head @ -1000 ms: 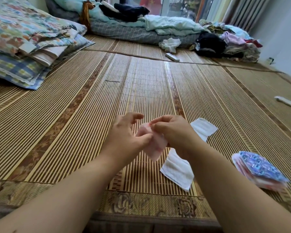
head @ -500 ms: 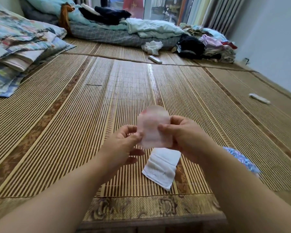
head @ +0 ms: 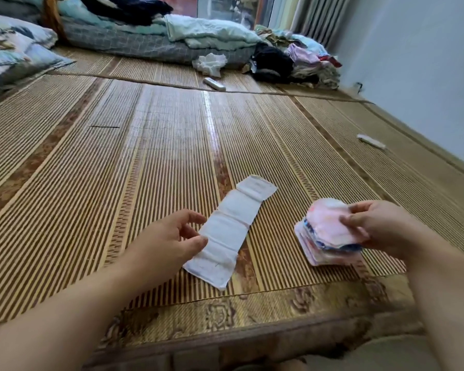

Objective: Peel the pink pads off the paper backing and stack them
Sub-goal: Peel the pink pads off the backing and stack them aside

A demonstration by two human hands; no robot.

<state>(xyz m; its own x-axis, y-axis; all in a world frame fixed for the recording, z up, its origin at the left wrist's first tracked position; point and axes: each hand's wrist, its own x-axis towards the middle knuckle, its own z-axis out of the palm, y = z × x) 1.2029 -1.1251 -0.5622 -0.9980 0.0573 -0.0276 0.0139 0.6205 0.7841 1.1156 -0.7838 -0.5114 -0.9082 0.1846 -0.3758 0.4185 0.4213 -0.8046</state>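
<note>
Right hand [head: 378, 226] pinches a pink pad [head: 330, 226] atop the stack [head: 319, 250]; left hand [head: 172, 236], fingers spread, hovers left of it; a careless release could topple the stack

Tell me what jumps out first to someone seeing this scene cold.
The right hand lays a pink pad onto the stack at lower right. A long white creased strip lies on the woven mat at centre, the open left hand at its near end. Bedding is piled along the far edge.
</note>
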